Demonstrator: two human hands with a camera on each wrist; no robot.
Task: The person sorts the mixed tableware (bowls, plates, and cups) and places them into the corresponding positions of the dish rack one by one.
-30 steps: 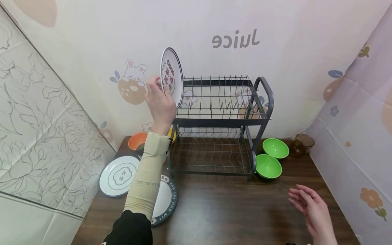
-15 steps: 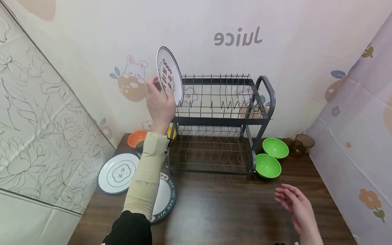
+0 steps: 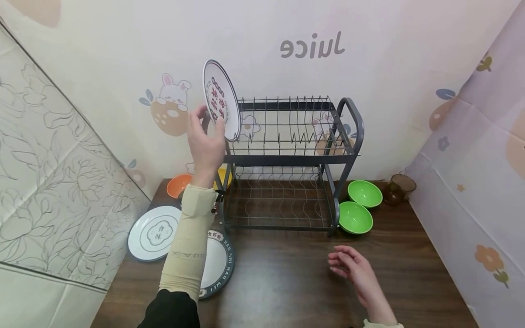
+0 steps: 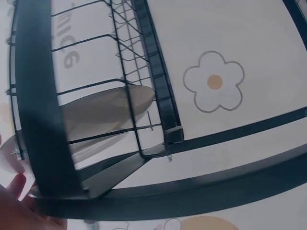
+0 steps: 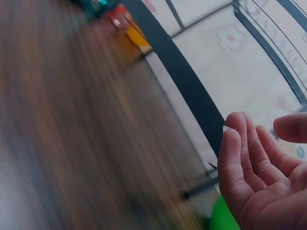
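Curves left hand [image 3: 206,148] around the rim of a red-lettered white plate [image 3: 224,100] tilted top-left in a two-tier dish rack [image 3: 287,159]; cannot tell whether pinching. Holds right hand [image 3: 353,269] loosely curled above the wood-grain tabletop [image 3: 283,273].

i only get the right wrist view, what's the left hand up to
Observer: In the head view, the left hand pinches a white plate with red lettering at the left end of the rack's upper tier.
Operator: ok and that bit of green at the bottom of my picture, is there just one green thing out there
Observer: No, the head view shows two green bowls, one behind the other by the rack's right end.
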